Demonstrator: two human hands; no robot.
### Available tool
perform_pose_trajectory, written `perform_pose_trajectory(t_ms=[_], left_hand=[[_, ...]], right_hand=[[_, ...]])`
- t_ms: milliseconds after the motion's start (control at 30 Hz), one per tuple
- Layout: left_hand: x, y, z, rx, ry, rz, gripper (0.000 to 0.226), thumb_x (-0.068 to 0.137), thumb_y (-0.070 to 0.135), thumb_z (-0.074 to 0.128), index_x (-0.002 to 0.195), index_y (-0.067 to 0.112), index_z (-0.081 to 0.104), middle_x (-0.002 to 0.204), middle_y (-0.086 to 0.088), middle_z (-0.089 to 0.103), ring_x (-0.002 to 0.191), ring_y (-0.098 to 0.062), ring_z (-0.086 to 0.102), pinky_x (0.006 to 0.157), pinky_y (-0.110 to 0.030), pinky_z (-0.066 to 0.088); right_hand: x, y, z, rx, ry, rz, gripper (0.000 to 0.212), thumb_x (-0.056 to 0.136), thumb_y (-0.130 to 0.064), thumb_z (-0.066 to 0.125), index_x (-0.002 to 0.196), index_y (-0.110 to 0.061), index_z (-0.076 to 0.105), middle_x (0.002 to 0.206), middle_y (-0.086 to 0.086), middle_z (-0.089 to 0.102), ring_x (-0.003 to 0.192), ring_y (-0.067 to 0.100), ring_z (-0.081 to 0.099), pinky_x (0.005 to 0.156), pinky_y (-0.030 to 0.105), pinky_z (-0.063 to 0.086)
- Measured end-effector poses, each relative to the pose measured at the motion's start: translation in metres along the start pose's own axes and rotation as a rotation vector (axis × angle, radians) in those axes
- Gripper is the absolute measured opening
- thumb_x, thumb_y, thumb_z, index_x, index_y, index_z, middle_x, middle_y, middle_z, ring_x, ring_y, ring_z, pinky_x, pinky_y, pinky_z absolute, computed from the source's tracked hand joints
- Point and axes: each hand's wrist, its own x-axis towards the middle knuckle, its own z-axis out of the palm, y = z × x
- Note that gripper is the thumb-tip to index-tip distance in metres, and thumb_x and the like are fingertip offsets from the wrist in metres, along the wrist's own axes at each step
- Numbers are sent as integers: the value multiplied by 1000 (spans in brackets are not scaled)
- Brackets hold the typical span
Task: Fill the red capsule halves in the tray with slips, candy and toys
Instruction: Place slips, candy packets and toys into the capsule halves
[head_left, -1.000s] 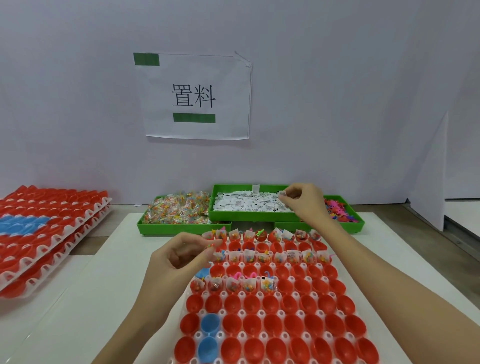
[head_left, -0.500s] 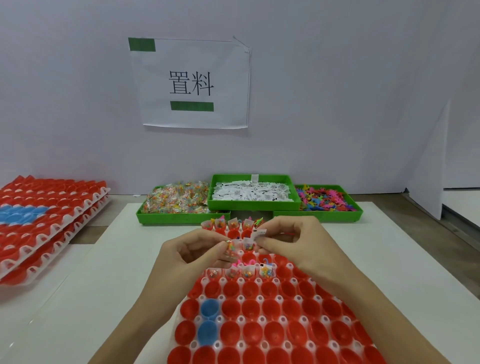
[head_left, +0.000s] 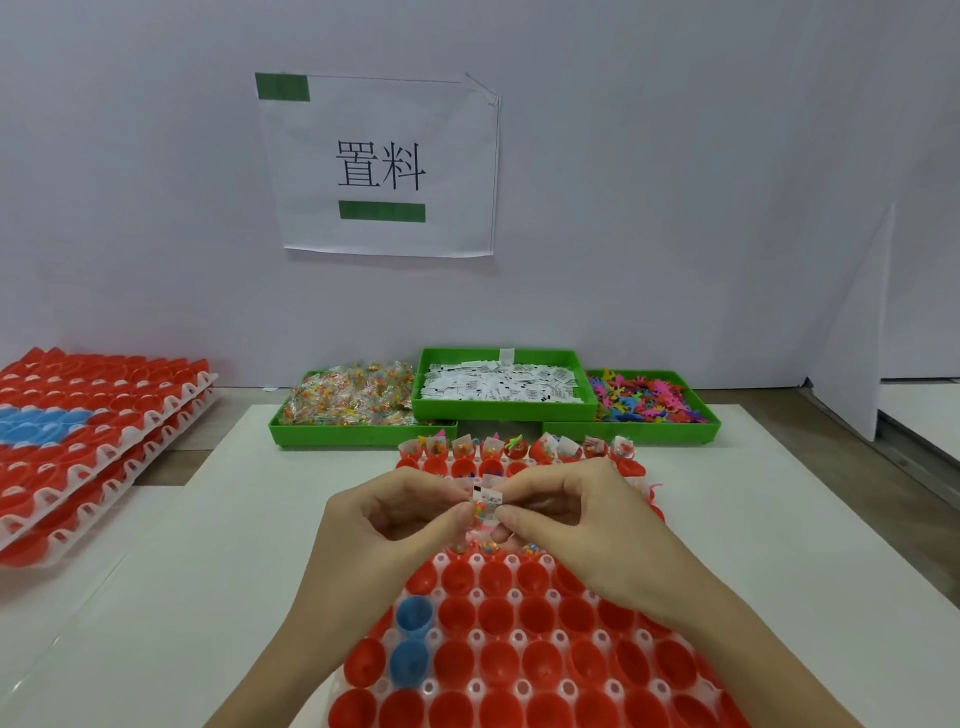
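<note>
1. The white worktop (head_left: 727, 519) carries everything: a stack of spare capsule trays (head_left: 93, 431) at the far left and, toward the wall, three green bins.
2. The working tray (head_left: 519, 665) lies in front of the person. Its far rows of red capsule halves (head_left: 550, 660) already hold slips and bright pieces; the near rows look empty, and two blue halves (head_left: 413, 636) sit among them at the left.
3. The bins hold wrapped candy (head_left: 358, 400) on the left, paper slips (head_left: 498, 382) in the middle and small plastic toys (head_left: 644, 397) on the right.
4. Both hands meet above the middle of the tray. The left hand (head_left: 395, 525) and the right hand (head_left: 571, 519) have their fingers curled, pinching between them a small bundle (head_left: 485, 501): a white slip against something multicoloured, probably a candy packet.
5. Judged from this, the step is putting one capsule's contents together, with the filling perhaps a third done.
6. The next move calls for lowering the bundle into the next empty red half, keeping the slip tucked in so it does not spring out.
</note>
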Motion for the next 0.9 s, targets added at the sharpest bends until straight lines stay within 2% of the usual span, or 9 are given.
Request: perform_pose_trajectory(t_ms=[200,300,400,467,533,633,700,767,900], left_hand=[[0,3,-2,18,-49,11,25,80,21,81,100,35,81,96,1,80,93,-15,77,80,-18,59],[0,3,-2,-9,-103,2,18,79,22,79,96,30,82,96,0,79,89,-13,76,79,-16,58],[-1,3,-2,-24,-88,-20,14,78,24,79,91,30,80,92,-3,79,85,-13,76,78,-16,58],[0,3,-4,-21,-70,-32,14,77,26,78,90,31,80,91,-3,79,83,-14,76,77,-16,59],[2,3,-8,-21,-58,-36,14,79,24,78,91,31,80,90,-4,79,81,-15,76,76,-17,59],[5,1,-17,17,-24,-26,13,80,23,77,90,30,79,90,-2,78,81,-15,75,74,-17,58],[6,-3,-19,97,-21,-3,9,82,25,75,90,28,78,89,1,77,81,-14,74,76,-20,59],[7,-7,-19,208,-33,29,9,85,26,73,94,24,76,87,6,75,82,-13,73,79,-24,60],[6,-10,-18,266,-33,71,13,86,32,70,95,23,73,86,7,74,81,-17,72,80,-30,60]], right_hand=[[0,-1,0,92,12,25,9,93,-1,70,99,-7,75,86,9,78,79,21,77,75,25,60],[0,0,0,82,-16,33,7,93,-3,71,99,-5,75,87,9,78,80,23,77,76,27,61],[6,-4,-8,56,-35,44,8,96,-8,69,101,-7,76,88,9,78,81,22,76,73,25,60],[17,-2,-22,-77,65,51,10,98,-10,66,100,-11,76,87,5,78,78,18,76,71,27,61],[32,4,-42,-280,240,73,11,98,-11,65,97,-16,75,79,0,77,71,11,74,68,27,62],[59,24,-81,-442,437,129,13,99,-13,62,96,-15,74,76,-2,75,65,9,72,64,26,59],[77,47,-110,-610,511,184,17,100,-11,58,98,-11,75,86,5,77,75,17,73,76,34,59],[90,72,-134,-795,513,270,21,101,-7,55,106,-7,75,103,12,77,91,26,71,87,36,55],[97,109,-158,-1002,345,421,52,92,16,46,128,-12,70,136,15,65,122,35,61,104,42,49]])
